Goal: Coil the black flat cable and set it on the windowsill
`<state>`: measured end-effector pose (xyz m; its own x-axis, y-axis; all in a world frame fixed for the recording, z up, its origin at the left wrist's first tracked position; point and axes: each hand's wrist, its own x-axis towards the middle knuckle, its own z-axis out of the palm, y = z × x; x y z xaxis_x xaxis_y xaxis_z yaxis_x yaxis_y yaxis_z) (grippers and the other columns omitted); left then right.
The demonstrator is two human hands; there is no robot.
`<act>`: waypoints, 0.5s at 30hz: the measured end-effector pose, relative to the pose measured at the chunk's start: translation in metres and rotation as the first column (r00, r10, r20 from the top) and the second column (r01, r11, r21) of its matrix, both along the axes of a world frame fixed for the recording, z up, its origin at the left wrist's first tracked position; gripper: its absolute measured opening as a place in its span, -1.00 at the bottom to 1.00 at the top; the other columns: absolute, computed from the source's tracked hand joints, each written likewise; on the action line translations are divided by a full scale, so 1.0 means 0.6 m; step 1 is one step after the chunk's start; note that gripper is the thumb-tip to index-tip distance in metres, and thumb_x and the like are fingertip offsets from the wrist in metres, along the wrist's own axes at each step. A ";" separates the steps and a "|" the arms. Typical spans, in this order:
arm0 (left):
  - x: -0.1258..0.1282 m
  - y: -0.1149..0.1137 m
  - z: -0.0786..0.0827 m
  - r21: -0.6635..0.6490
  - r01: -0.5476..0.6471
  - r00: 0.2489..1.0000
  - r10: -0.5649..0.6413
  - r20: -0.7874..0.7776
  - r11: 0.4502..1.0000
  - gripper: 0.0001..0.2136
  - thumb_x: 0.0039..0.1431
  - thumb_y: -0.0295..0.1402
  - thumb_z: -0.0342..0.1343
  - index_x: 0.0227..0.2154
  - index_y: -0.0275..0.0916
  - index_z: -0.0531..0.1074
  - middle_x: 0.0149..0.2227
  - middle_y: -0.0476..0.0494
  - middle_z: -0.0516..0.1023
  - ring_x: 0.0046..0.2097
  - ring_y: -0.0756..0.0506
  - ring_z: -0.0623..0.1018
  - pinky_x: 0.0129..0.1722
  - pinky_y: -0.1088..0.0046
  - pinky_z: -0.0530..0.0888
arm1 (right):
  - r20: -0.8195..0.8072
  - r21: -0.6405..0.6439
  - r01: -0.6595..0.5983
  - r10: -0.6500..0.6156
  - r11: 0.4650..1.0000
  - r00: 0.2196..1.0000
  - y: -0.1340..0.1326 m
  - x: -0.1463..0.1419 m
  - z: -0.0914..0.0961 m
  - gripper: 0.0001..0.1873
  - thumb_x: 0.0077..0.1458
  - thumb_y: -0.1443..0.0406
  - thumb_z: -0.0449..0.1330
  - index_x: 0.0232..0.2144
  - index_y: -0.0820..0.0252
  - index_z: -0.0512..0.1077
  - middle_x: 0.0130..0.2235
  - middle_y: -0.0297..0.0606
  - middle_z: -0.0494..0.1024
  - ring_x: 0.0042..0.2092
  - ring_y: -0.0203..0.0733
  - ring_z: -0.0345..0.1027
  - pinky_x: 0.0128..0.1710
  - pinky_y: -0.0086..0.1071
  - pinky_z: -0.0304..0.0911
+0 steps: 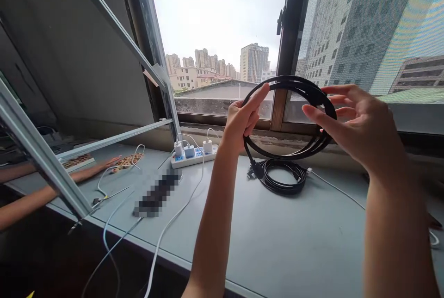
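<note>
A black cable [294, 153] is wound into a loose coil and held up above the desk. My left hand [244, 117] is closed around the coil's left side, thumb pointing up along it. On the opposite side, my right hand [354, 122] has its thumb in front of the strands and its fingertips at the coil's outer edge, with the cable between them. A black connector [257, 169] hangs from the coil's lower left. Just beneath, a second black coiled cable [284, 187] lies on the desk, partly overlapped by the connector.
A white power strip [187, 159] with several plugs sits by the window. A pixelated phone-like object [157, 196] lies left on the desk [298, 242], with white cables [173, 219] around it. Metal framing [45, 150] rises at left; another person's arm [79, 175] rests beyond it.
</note>
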<state>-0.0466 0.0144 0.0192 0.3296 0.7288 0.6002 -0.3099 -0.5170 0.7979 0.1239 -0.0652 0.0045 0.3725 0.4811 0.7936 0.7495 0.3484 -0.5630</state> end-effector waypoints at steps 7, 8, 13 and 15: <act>0.017 0.013 -0.001 -0.041 0.060 0.998 -0.060 0.002 0.997 -0.48 0.02 -0.03 0.16 -0.71 -0.20 -0.02 -0.77 0.19 -0.09 -0.75 0.18 -0.02 -0.73 0.49 -0.10 | -0.126 0.116 0.072 -0.057 0.991 0.990 0.021 0.005 -0.001 -0.57 -0.15 -0.06 0.27 -0.53 0.19 0.41 -0.59 -0.37 0.45 -0.65 -0.32 0.31 -0.54 -0.37 0.23; 0.021 0.018 -0.002 -0.054 0.094 0.996 -0.094 -0.003 0.994 -0.49 0.03 -0.03 0.15 -0.71 -0.21 -0.01 -0.77 0.20 -0.08 -0.75 0.19 -0.02 -0.74 0.50 -0.09 | -0.124 0.118 0.077 -0.062 0.990 0.990 0.023 0.008 -0.001 -0.58 -0.15 -0.06 0.27 -0.58 0.19 0.39 -0.64 -0.39 0.42 -0.65 -0.34 0.28 -0.53 -0.37 0.22; 0.033 0.030 -0.006 -0.101 0.219 0.976 -0.220 0.008 0.970 -0.51 0.07 -0.06 0.13 -0.70 -0.21 0.01 -0.79 0.20 -0.06 -0.76 0.19 0.01 -0.75 0.55 -0.07 | -0.301 0.126 -0.100 0.134 0.987 0.944 0.031 0.018 -0.002 -0.54 -0.19 -0.02 0.31 -0.71 0.17 0.27 -0.72 -0.45 0.30 -0.68 -0.38 0.19 -0.64 -0.44 0.11; 0.035 0.029 -0.005 -0.120 0.258 0.966 -0.258 0.013 0.959 -0.51 0.09 -0.06 0.11 -0.70 -0.21 0.00 -0.80 0.20 -0.07 -0.77 0.19 0.01 -0.76 0.56 -0.06 | -0.421 0.152 -0.220 0.264 0.964 0.868 0.031 0.018 -0.001 -0.53 -0.23 -0.01 0.34 -0.72 0.17 0.24 -0.71 -0.48 0.26 -0.69 -0.40 0.16 -0.69 -0.47 0.09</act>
<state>-0.0255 0.0315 0.0165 0.5176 0.6852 0.5124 -0.4178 -0.3202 0.8502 0.1347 -0.0465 0.0042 0.5713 0.5312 0.6257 0.3224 0.5558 -0.7663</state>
